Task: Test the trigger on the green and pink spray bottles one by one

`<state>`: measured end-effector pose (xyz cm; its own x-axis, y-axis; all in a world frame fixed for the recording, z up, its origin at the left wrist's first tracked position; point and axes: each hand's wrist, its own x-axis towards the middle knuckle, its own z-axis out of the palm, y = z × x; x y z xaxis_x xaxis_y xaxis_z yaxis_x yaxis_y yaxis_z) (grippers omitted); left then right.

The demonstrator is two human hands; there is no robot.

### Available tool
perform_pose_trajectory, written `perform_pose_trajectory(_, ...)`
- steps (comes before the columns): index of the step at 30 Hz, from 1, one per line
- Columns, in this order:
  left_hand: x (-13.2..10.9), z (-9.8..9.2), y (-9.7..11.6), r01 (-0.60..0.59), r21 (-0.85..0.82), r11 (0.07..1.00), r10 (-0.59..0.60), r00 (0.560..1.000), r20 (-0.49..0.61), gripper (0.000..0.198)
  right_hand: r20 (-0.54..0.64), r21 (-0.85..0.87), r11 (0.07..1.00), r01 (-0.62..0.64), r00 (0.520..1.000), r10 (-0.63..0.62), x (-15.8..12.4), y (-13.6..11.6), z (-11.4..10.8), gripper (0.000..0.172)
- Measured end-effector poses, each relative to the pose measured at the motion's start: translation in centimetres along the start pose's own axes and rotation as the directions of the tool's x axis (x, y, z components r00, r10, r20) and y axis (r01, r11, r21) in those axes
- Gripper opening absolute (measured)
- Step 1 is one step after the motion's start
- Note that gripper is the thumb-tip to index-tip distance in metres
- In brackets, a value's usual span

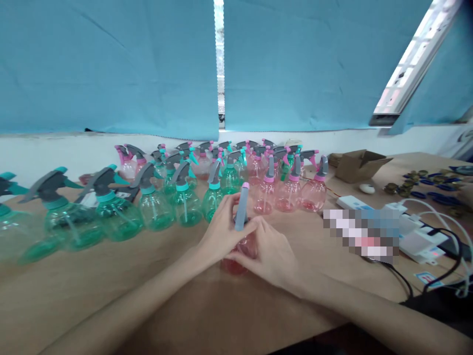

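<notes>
A pink spray bottle with a grey sprayer head (242, 209) and a pink nozzle stands upright at the centre, near the front of the table. Around its neck and sprayer head my left hand (221, 229) is closed. My right hand (275, 251) wraps the right side of its clear pink body, thumb across the front. The bottle's collar is mostly hidden by the fingers. Just behind the hands are a green spray bottle (212, 199) and a pink spray bottle (263, 197).
Green bottles (120, 219) line the left side, with several more green and pink ones behind. On the right are an open cardboard box (360, 166), a white mouse-like object (367, 189), brass and blue parts, and a power strip with chargers (421, 241) and cables.
</notes>
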<state>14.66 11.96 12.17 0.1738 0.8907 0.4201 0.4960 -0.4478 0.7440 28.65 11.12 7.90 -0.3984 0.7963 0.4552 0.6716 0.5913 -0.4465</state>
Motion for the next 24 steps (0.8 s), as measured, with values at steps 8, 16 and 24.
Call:
perform_pose_trajectory(8, -0.8, -1.0, -0.3, 0.036, -0.032, 0.999, -0.039, 0.995, -0.089, 0.037, 0.001, 0.012, 0.999, 0.042, 0.999, -0.042, -0.3, -1.3, 2.6, 0.081)
perform_pose_trajectory(16, -1.1, -2.0, -1.2, 0.086, -0.117, 0.989, -0.103, 0.985, -0.139, 0.04, 0.16, 0.355, 0.932, 0.069, 0.978, -0.133, -0.6, -0.9, 2.7, 0.083)
perform_pose_trajectory(24, -0.6, -2.1, -1.7, 0.073, -0.186, 0.98, -0.09, 0.993, -0.082, 0.031, 0.204, 0.329, 0.944, 0.038, 0.973, -0.111, 1.5, 6.1, 1.5, 0.031)
